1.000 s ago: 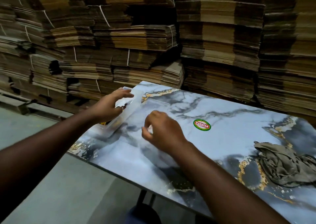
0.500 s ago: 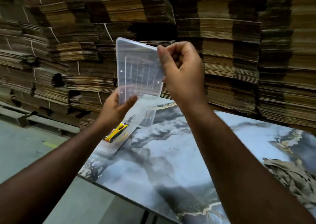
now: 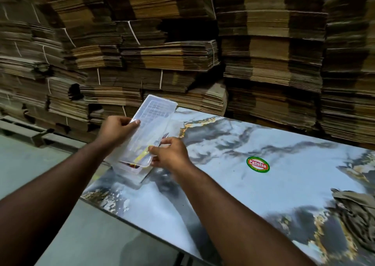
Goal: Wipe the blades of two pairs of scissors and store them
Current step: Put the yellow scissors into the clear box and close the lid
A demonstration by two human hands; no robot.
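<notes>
My left hand and right hand grip a clear lid tilted over a clear box at frame centre, on the marble-patterned table. Crumpled cloth lies lower right.

Lighting is dim and even, with no visible source. The glossy marble-pattern tabletop shows a pale sheen but no hard glare. Gaps in the cardboard stacks fall into deep shadow. Wide-angle distortion bends the edges. The crumpled cloth at right is smeared by motion blur.
</notes>
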